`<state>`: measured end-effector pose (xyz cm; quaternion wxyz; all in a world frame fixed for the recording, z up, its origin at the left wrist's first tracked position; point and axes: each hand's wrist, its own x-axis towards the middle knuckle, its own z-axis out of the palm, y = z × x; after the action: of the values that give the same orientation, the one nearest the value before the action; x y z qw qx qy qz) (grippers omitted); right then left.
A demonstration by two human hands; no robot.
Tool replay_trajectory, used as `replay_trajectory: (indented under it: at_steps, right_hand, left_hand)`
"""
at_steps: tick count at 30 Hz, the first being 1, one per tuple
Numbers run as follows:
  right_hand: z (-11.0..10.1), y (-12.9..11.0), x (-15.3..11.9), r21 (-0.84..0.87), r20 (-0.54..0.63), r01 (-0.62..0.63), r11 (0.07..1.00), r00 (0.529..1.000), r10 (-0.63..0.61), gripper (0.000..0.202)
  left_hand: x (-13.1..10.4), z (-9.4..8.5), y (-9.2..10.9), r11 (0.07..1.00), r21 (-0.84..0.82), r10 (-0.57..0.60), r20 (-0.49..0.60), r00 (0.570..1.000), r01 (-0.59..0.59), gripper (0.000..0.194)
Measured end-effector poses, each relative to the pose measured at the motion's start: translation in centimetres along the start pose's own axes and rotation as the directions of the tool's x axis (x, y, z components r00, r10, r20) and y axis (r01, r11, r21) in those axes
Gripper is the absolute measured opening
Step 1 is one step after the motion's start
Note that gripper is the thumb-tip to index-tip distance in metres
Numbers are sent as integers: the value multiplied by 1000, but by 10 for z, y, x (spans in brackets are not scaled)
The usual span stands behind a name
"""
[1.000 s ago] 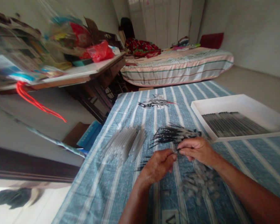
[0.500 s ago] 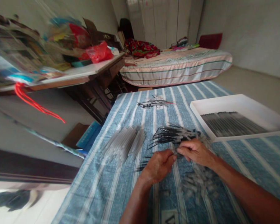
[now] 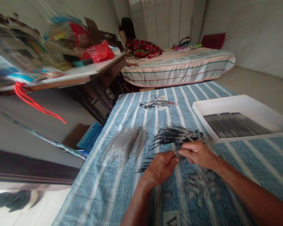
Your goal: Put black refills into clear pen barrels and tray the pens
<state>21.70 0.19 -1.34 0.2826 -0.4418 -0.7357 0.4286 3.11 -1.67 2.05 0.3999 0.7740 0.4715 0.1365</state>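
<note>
My left hand (image 3: 160, 168) and my right hand (image 3: 199, 153) meet fingertip to fingertip over the striped cloth. Both are closed in a pinch; what lies between the fingers is too small and hidden to name. Just beyond my right hand is a loose pile of thin black rods with pale ends (image 3: 171, 135). A few more dark rods (image 3: 143, 166) stick out beside my left hand. Left of the hands lies a bundle of translucent whitish tubes (image 3: 126, 146). Small clear pieces (image 3: 201, 185) are scattered below my right wrist, blurred.
At the right, a white box (image 3: 224, 105) holds a row of dark, slender sticks (image 3: 235, 125). A small heap of thin black and grey parts (image 3: 157, 103) lies at the far end of the striped cloth (image 3: 89, 188). A cluttered side table (image 3: 85, 75) stands left, a bed (image 3: 179, 69) behind.
Almost nothing differs. Both hands keep their pinch in nearly the same place, and the piles and the box stay put.
</note>
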Motion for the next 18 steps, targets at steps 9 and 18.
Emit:
replay_trajectory:
  at_steps: [9,18]
  right_hand:
    - [-2,1,0,-25,16,-36,999,999,37,41]
    - [-6,-2,0,-26,52,-69,997,996,70,33]
  left_hand:
    - [1,2,1,1000,23,-8,8,1000,8,28]
    - [2,5,-2,999,37,13,5,1000,-13,28]
